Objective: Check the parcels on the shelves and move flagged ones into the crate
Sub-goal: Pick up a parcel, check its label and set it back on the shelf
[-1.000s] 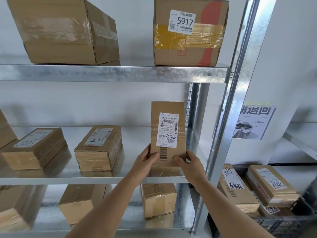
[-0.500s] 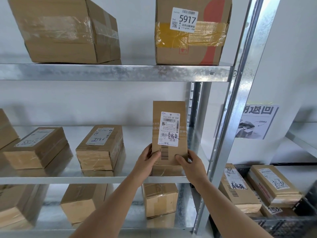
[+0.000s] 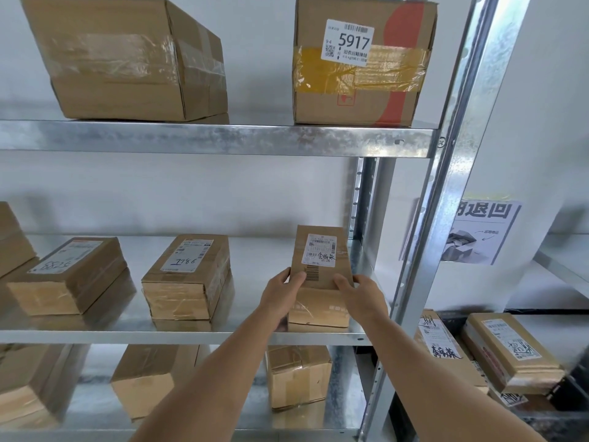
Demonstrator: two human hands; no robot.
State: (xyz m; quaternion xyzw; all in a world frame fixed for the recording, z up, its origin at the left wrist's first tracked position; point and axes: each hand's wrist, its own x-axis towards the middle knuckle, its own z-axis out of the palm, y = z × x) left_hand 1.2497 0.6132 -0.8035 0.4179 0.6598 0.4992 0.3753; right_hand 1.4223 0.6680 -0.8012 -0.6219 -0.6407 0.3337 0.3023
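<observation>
A small brown parcel point(image 3: 318, 260) with a white label and handwritten marks lies nearly flat at the right end of the middle shelf point(image 3: 178, 336). My left hand point(image 3: 280, 295) grips its near left corner with the thumb on top. My right hand point(image 3: 360, 298) holds the near right corner the same way. At the lower right a dark crate point(image 3: 570, 387) holds several labelled parcels, among them one point(image 3: 441, 342) with black handwriting.
Two more parcels point(image 3: 188, 275) point(image 3: 68, 275) lie on the middle shelf to the left. Two large boxes point(image 3: 363, 59) point(image 3: 127, 55) stand on the top shelf, more boxes point(image 3: 298, 374) below. A steel upright point(image 3: 436, 218) separates shelf from crate. A paper notice point(image 3: 478, 234) hangs on the wall.
The parcel stood upright, tilted up with its label facing me; now it has been lowered back so it lies nearly flat on the shelf. Both hands keep hold of its near end.
</observation>
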